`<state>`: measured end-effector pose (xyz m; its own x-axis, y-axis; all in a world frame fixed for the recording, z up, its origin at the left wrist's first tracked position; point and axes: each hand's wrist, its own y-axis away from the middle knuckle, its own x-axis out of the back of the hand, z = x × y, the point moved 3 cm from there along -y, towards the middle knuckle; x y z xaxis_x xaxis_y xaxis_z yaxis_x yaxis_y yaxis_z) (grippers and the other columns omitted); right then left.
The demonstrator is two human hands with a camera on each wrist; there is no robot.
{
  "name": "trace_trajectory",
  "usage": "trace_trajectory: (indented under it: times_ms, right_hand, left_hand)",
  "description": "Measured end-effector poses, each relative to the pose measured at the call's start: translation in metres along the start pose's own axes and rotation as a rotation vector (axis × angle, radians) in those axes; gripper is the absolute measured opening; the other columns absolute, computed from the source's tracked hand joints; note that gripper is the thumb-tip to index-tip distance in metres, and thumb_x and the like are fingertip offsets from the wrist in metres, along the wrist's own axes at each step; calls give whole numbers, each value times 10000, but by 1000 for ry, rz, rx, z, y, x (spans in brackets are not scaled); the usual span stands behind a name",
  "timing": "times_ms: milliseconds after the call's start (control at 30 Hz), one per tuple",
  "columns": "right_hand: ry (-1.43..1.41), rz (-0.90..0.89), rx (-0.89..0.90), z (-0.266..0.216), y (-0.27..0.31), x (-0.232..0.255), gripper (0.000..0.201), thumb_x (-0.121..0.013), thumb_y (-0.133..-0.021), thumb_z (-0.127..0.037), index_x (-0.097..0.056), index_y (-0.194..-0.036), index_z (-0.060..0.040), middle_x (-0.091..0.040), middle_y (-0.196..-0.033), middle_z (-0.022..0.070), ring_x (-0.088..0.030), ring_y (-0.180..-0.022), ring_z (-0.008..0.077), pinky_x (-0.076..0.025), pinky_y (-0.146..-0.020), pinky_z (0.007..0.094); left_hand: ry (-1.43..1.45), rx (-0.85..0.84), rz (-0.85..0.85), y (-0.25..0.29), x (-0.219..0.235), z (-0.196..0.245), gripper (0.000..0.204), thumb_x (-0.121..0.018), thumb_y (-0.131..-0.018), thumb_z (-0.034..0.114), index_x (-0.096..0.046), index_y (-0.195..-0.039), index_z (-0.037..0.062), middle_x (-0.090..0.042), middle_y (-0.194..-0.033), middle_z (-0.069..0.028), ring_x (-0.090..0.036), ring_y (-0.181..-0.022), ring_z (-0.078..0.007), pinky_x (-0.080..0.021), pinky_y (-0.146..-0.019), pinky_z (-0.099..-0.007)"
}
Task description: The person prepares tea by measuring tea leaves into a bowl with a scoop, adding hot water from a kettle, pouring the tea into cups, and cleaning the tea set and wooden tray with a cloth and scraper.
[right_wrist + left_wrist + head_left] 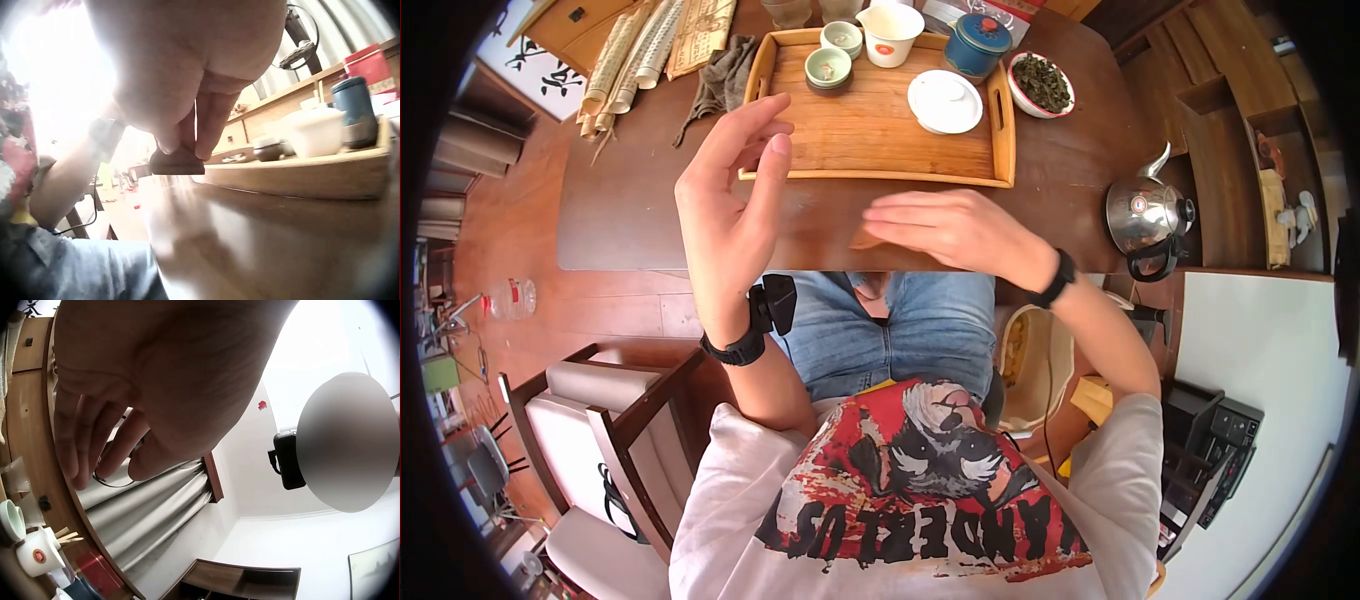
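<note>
In the head view, the left hand (735,205) is raised in front of the tray's near left corner, fingers loosely bent and holding nothing. The left wrist view shows the same hand (125,419) with its fingers apart. The right hand (955,230) is over the table, just this side of the tray (870,178). In the right wrist view, its fingertips pinch a small dark brown piece (178,162) with a flat underside; the back of the hand mostly covers this piece (862,239) from above. What exactly it is, I cannot tell.
The tray carries green cups (828,66), a white pitcher (889,38), a white lidded bowl (945,103) and a blue canister (978,45). A bowl of leaves (1040,86) is beside it. A metal kettle (1145,212) stands right, a grey cloth (722,80) left.
</note>
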<state>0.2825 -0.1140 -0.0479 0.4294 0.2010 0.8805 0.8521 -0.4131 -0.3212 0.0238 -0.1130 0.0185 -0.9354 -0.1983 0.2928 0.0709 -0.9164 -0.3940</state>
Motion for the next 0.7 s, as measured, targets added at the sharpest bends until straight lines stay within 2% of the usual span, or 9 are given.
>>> trace_trajectory:
  times_ms: [100, 200, 267, 367, 400, 433, 533, 667, 700]
  right_hand:
    - [-10, 56, 84, 2, -54, -32, 421, -655, -947, -53, -738, -1359, -81, -740, -1419, 73, -713, -1323, 292, -641, -1044, 402]
    - [-61, -38, 41, 3, -83, -54, 332, -601, -1016, -108, -735, -1320, -107, -724, -1413, 65, -707, -1307, 296, -641, -1006, 407]
    - [-124, -7, 65, 5, -83, -56, 235, -592, -1022, -163, -768, -1162, -92, -752, -1236, 51, -718, -1222, 247, -639, -950, 395]
    - [-139, 22, 52, 13, -53, -47, 249, -584, -1035, -172, -766, -1191, -102, -751, -1258, 42, -705, -1266, 238, -626, -986, 381]
    - [-140, 38, 63, 15, -39, -42, 254, -579, -1039, -175, -764, -1199, -106, -753, -1258, 44, -700, -1284, 238, -625, -991, 378]
    - [-127, 2, 41, 15, -23, -30, 292, -588, -1033, -153, -770, -1260, -119, -755, -1342, 53, -690, -1339, 240, -633, -1010, 378]
    - [-40, -15, 7, 24, 36, -13, 368, -609, -1019, -122, -762, -1354, -135, -732, -1452, 63, -685, -1372, 245, -637, -1035, 379]
    - [-28, -102, -98, 20, 101, 27, 442, -622, -1008, -94, -739, -1432, -140, -702, -1523, 69, -686, -1384, 254, -634, -1058, 383]
    - [-18, -128, -126, 17, 113, 36, 475, -646, -977, -39, -732, -1436, -125, -694, -1534, 74, -686, -1386, 267, -642, -1050, 385]
  left_hand:
    - [-9, 18, 25, 2, 9, 5, 300, -689, -1073, 48, -743, -1357, -32, -791, -1176, -129, -761, -1104, -184, -602, -980, -335]
    - [11, 35, 45, 5, 16, 7, 297, -681, -1085, 47, -733, -1363, -45, -788, -1196, -114, -751, -1130, -184, -590, -1000, -331]
    - [52, 44, 45, 6, 18, 6, 295, -677, -1093, 49, -728, -1366, -51, -786, -1210, -109, -746, -1143, -186, -584, -1008, -327]
    - [-10, 68, 10, 7, 22, 3, 313, -624, -1131, 71, -712, -1391, -80, -765, -1296, -97, -710, -1207, -163, -532, -1100, -319]
    - [9, 67, 0, 7, 21, 2, 313, -624, -1131, 71, -712, -1391, -80, -765, -1296, -97, -710, -1207, -163, -532, -1100, -319]
    - [-5, 68, -1, 7, 21, 1, 315, -626, -1131, 74, -712, -1393, -78, -765, -1293, -101, -708, -1208, -162, -531, -1104, -322]
    - [-11, 81, -9, 6, 14, -1, 320, -629, -1131, 82, -713, -1400, -71, -765, -1291, -108, -705, -1207, -161, -530, -1111, -331]
    - [-18, 82, -53, 5, 3, 1, 326, -629, -1130, 78, -709, -1411, -66, -765, -1293, -107, -706, -1211, -162, -532, -1107, -329]
    - [-19, 75, -69, 5, 0, 1, 329, -630, -1128, 75, -708, -1415, -64, -765, -1293, -104, -706, -1214, -161, -533, -1104, -327]
